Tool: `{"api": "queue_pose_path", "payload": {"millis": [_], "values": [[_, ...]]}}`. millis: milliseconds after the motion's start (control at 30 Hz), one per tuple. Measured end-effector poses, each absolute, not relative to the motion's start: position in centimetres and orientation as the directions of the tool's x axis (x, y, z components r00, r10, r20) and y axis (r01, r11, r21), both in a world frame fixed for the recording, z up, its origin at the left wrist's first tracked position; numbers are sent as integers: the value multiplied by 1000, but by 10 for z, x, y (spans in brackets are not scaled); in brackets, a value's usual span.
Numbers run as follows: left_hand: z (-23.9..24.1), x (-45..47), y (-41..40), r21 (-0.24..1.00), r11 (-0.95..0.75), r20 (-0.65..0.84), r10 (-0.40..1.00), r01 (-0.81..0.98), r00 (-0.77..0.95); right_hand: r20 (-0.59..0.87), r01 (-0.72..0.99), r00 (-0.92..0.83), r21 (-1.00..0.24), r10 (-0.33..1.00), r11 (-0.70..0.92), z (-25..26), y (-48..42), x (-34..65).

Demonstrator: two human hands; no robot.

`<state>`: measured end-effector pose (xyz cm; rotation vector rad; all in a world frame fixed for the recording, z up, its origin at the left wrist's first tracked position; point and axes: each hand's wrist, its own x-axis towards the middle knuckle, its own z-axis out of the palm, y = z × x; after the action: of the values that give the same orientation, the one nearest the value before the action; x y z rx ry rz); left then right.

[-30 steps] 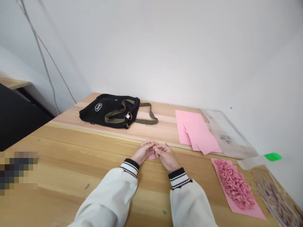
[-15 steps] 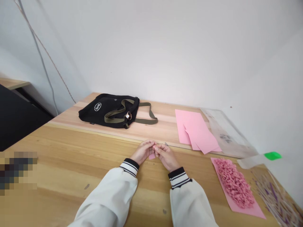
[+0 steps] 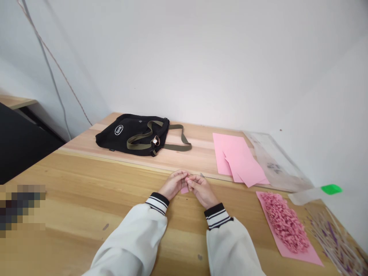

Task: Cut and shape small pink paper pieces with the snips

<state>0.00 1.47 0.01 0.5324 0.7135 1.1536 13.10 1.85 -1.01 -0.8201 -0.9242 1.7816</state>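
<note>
Pink piece (image 3: 187, 179) looks tiny between both hands (image 3: 174, 184) (image 3: 202, 189); its exact shape is unclear.

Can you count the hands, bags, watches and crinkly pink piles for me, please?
Bare left hand and bare right hand: 2
Flat black fabric bag: 1
Small round white-faced watch: 1
Crinkled pink pile: 1
Total: 5

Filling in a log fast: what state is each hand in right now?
Left hand: closed, fingertips on a small pink piece.
Right hand: closed, pinching the same small pink piece.
</note>
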Motion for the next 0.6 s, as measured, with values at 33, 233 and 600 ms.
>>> {"api": "queue_pose_path", "payload": {"millis": [33,233,600], "values": [[0,0,15,709,325,-225,945,-626,236,-129,-427,-340,-862,932,-275,-10,18,131],[-2,0,15,735,321,-204,945,-598,257,-128,-421,-357,-862,925,-282,-10,19,132],[-1,0,14,732,314,-176,945,-605,277,-141,-423,-343,-859,929,-287,-10,19,130]]}}
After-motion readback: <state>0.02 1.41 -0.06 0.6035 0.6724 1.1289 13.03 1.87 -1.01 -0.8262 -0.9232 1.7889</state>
